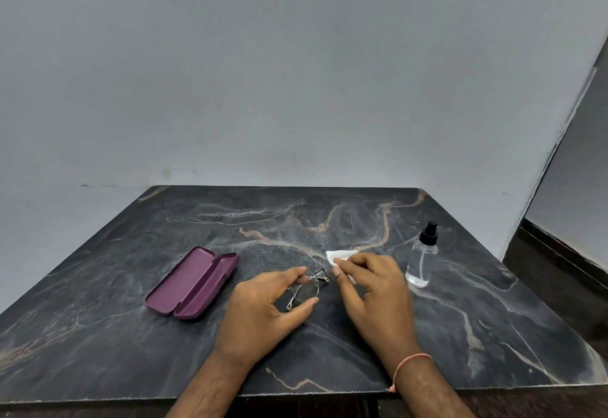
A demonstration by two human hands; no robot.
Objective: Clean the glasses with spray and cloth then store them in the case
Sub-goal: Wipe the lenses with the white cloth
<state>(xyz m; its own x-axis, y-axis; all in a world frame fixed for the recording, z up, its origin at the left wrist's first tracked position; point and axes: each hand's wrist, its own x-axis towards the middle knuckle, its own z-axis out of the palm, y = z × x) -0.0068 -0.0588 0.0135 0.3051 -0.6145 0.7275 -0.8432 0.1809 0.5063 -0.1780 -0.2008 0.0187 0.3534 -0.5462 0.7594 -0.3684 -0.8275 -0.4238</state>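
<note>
Thin metal-framed round glasses [311,286] are held just above the dark marble table [477,319] at its middle. My left hand [263,315] grips one lens rim between thumb and forefinger. My right hand [371,289] pinches a small white cloth [339,256] and presses it against the other lens, which the hand and cloth hide. A purple glasses case [194,283] lies open and empty to the left. A clear spray bottle [422,258] with a black nozzle stands upright to the right of my right hand.
A plain grey wall rises behind the table's far edge. On the right the table ends near a dark floor and skirting [559,253]. The front edge runs just below my wrists.
</note>
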